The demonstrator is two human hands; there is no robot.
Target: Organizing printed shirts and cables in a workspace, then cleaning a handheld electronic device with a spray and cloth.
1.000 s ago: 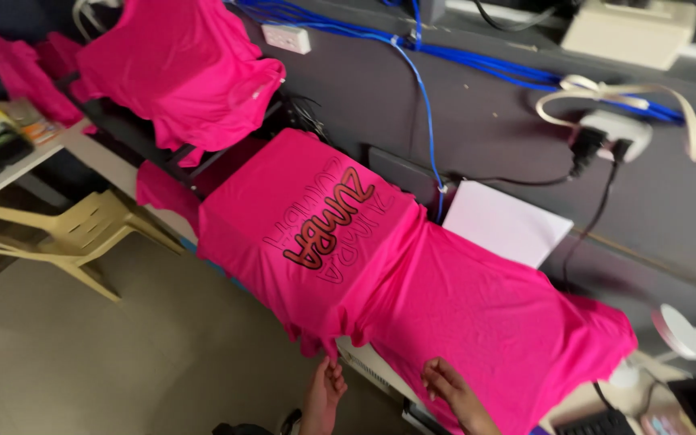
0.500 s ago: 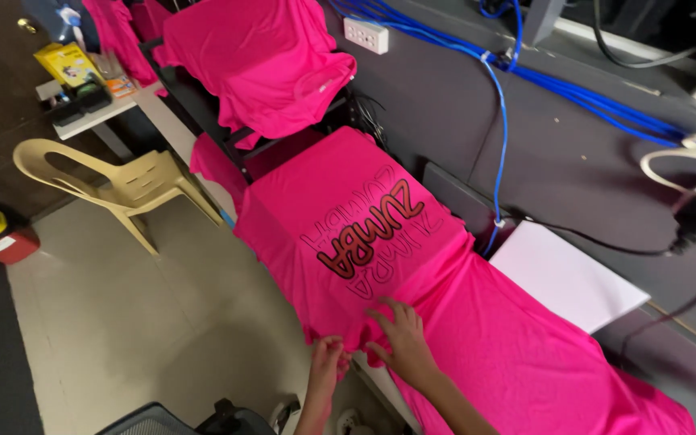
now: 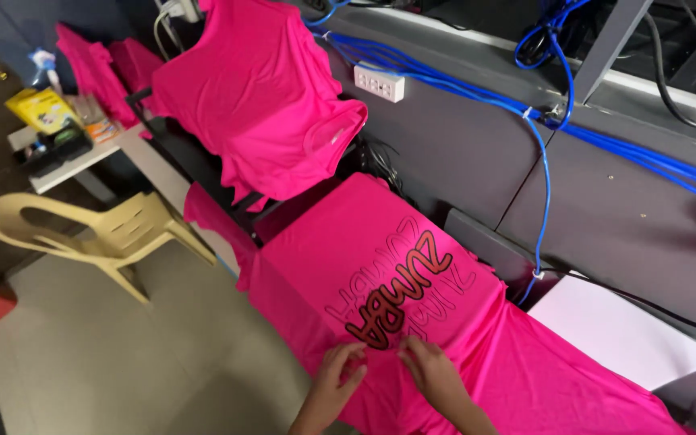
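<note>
A grey wall (image 3: 477, 153) of flat, matte panels runs across the top and right, with blue cables (image 3: 541, 129) strung along it in smooth loops and a white power strip (image 3: 379, 82) fixed below them. The floor (image 3: 90, 362) is a plain, dull beige sheet with a faint sheen. Most of the middle is taken up by a bright pink shirt (image 3: 364, 250) of thin, soft knit, pulled flat and taut over a rectangular board, its printed lettering in dark red and black with pale outlines facing up. A second pink shirt (image 3: 259, 97) of the same cloth drapes over another stand behind it, hanging in loose folds. To the right lies a white sheet (image 3: 614, 330), smooth and flat, just beside the printed shirt. On the left stands a cream plastic chair (image 3: 98, 238) with a curved, moulded back, near a small white table (image 3: 74, 157) crowded with boxes. At the bottom, the left hand (image 3: 338, 374) and right hand (image 3: 430, 372) rest on the near end of the printed shirt, just below the lettering, fingers bent and pressing the fabric; the fingertips of both are close together, seemingly pinching a small fold of cloth.
</note>
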